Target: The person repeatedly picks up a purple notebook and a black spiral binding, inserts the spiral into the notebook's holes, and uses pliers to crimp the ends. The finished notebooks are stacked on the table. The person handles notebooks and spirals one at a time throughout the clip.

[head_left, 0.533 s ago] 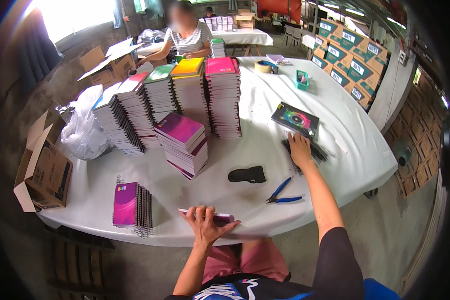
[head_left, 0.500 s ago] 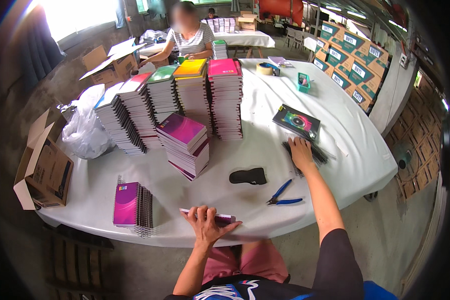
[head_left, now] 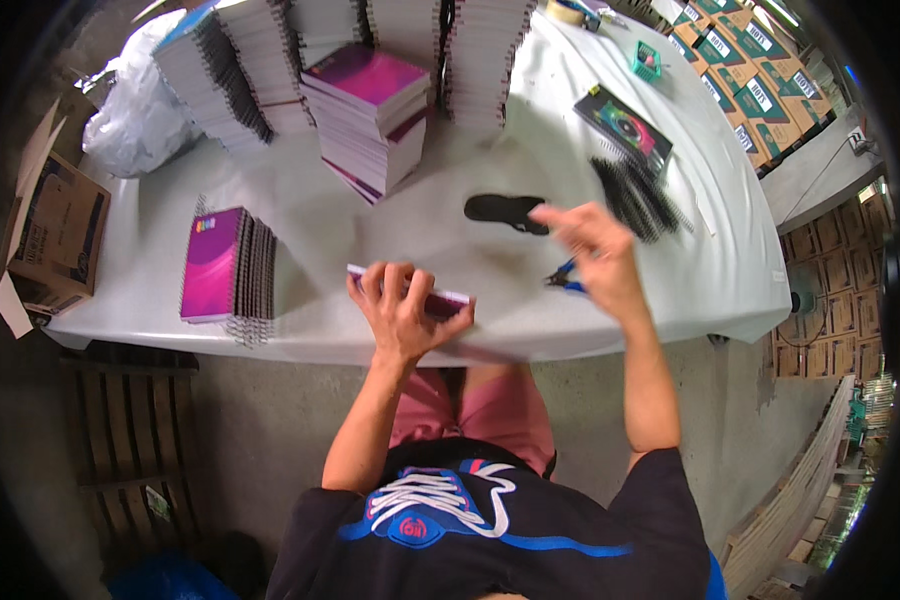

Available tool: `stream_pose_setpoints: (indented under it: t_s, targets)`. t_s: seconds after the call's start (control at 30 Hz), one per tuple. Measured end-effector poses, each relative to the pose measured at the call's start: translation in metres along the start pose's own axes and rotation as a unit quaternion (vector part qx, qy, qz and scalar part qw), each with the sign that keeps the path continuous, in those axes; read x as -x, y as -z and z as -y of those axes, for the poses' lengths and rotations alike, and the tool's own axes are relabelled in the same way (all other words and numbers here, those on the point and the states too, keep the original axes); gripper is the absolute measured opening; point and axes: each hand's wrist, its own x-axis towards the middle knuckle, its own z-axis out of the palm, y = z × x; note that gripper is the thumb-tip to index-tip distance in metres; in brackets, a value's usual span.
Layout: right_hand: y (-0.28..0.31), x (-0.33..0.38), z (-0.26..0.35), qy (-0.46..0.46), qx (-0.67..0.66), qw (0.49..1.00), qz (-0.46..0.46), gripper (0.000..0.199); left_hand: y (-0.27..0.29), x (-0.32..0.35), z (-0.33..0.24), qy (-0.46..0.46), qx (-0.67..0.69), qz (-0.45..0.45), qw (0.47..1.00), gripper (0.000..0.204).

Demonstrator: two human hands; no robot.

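My left hand (head_left: 400, 305) grips a thin purple notebook (head_left: 446, 304), standing on its edge near the table's front. My right hand (head_left: 605, 258) is raised over the pliers (head_left: 566, 276) with blue handles, partly covering them. Its fingers are smeared by motion, so anything in them cannot be made out. Loose black spiral binding coils (head_left: 638, 200) lie beyond it, beside a black notebook (head_left: 625, 130) with a colourful cover. A flat black pouch-like item (head_left: 498, 210) rests left of that hand. Purple notebooks with coils (head_left: 213, 265) overlap at the left; a purple pile (head_left: 370, 130) stands farther back.
Tall stacks of notebooks (head_left: 485, 70) line the far side of the white-covered table. A plastic bag (head_left: 140, 115) and an open cardboard box (head_left: 65, 225) stand at the left. A small green basket (head_left: 646, 62) sits far right, with stacked cartons (head_left: 745, 70) beyond.
My right hand has left the coils and moved left and toward me. The left hand still holds the notebook. The view has tilted down, putting the co-worker out of sight.
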Motion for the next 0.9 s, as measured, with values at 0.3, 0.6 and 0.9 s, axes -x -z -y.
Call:
stream_pose_setpoints:
  t_s: [0.3,0.6,0.9]
  targets:
    - [-0.066,0.037,0.008,-0.051,-0.072,0.996,0.03,0.024,0.001,0.0,-0.005,-0.003,-0.035,-0.036,0.999,0.041]
    - [-0.064,0.032,0.017,-0.126,-0.174,0.965,0.151,0.026,0.011,0.005,-0.004,0.012,-0.047,0.021,0.999,0.051]
    - [-0.063,0.031,0.008,-0.091,-0.158,0.976,0.119,0.02,0.001,-0.001,-0.015,0.074,-0.073,0.007,0.995,0.06]
